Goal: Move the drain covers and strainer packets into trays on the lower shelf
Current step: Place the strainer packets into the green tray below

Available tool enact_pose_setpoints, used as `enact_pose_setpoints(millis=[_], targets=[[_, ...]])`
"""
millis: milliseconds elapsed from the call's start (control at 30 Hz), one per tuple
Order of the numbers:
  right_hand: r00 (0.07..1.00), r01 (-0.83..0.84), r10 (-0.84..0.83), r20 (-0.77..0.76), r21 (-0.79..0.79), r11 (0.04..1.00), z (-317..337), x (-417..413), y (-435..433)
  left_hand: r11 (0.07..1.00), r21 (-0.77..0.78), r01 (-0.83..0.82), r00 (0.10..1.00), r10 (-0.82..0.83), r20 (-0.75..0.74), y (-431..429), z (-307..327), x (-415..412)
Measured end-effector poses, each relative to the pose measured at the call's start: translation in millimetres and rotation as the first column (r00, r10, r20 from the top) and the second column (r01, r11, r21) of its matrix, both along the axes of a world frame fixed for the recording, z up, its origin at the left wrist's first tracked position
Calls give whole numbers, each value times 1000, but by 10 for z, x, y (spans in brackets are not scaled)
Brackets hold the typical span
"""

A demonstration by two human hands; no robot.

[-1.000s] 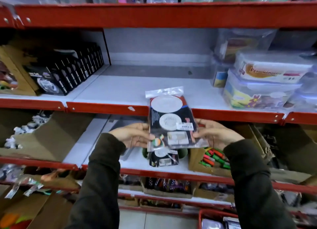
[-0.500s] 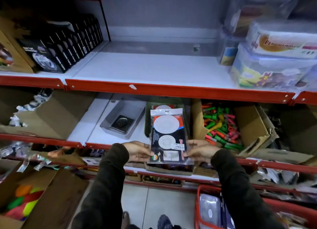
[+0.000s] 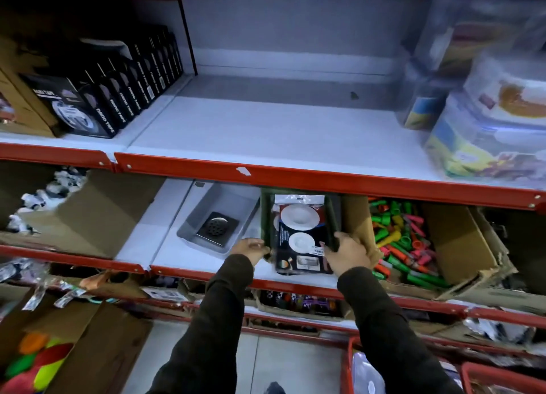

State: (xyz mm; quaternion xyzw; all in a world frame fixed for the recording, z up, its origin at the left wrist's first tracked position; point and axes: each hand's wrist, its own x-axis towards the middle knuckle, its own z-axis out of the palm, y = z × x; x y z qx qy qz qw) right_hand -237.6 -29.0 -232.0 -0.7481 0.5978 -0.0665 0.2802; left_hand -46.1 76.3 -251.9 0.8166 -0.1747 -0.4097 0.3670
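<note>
A stack of strainer packets [image 3: 298, 231], black cards with white round strainers in clear bags, lies in a dark green tray [image 3: 265, 216] on the lower shelf, its front end sticking out over the tray's front. My left hand [image 3: 250, 249] is curled on the tray's front left corner. At the tray's right wall, my right hand [image 3: 347, 253] has its thumb on the packets' edge. Left of it, a grey tray [image 3: 233, 200] holds one square black drain cover [image 3: 217, 226].
A torn cardboard box of green, pink and orange pieces [image 3: 399, 240] touches the green tray's right side. Another cardboard box [image 3: 88, 216] stands at the left. The upper shelf carries black boxes [image 3: 103, 98] and plastic containers [image 3: 487, 113]. A red basket [image 3: 502, 373] sits low right.
Both hands have carried the packet stack down and forward from in front of the upper shelf into the green tray. The camera has tilted downward.
</note>
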Motion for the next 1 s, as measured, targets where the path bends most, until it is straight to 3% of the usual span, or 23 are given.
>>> enact_pose_setpoints(millis=[67, 133, 200, 267, 367, 433, 500, 567, 700, 833, 933, 1000], targets=[[999, -41, 39, -23, -144, 989, 99, 204, 35, 996, -64, -55, 998, 52, -48, 23, 17, 252], [983, -94, 110, 146, -112, 989, 149, 466, 48, 983, -152, -105, 993, 95, -76, 42, -1, 541], [890, -93, 7, 455, 167, 982, 164, 838, 88, 964, -182, -193, 980, 179, -92, 23, -23, 861], [739, -133, -258, 622, 510, 850, 156, 1237, 187, 938, -168, -304, 947, 278, -161, 24, 15, 1168], [589, -175, -575, 568, 784, 596, 39, 1760, 364, 939, -134, -318, 934, 286, -212, -52, -108, 1589], [547, -184, -691, 473, 873, 452, -58, 2043, 470, 948, -122, -295, 927, 253, -276, -84, -183, 1798], [512, -158, -758, 404, 912, 379, -169, 2281, 525, 954, -106, -281, 910, 230, -346, -130, -302, 1957], [482, -109, -797, 363, 928, 356, -241, 2502, 551, 968, -58, -242, 911, 206, -358, -186, -435, 2078], [439, 6, -841, 318, 934, 356, -414, 2845, 563, 989, 37, -140, 943, 145, -301, -336, -1380, 2486], [442, 68, -841, 312, 923, 378, -622, 3000, 556, 996, 93, 12, 977, 9, -214, -200, -713, 2333], [495, 111, -798, 343, 887, 449, -774, 3069, 565, 964, 224, 141, 983, -109, -151, -151, -800, 2402], [600, 126, -712, 365, 836, 535, -881, 3084, 553, 930, 262, 257, 966, -236, -110, -126, -798, 2405]])
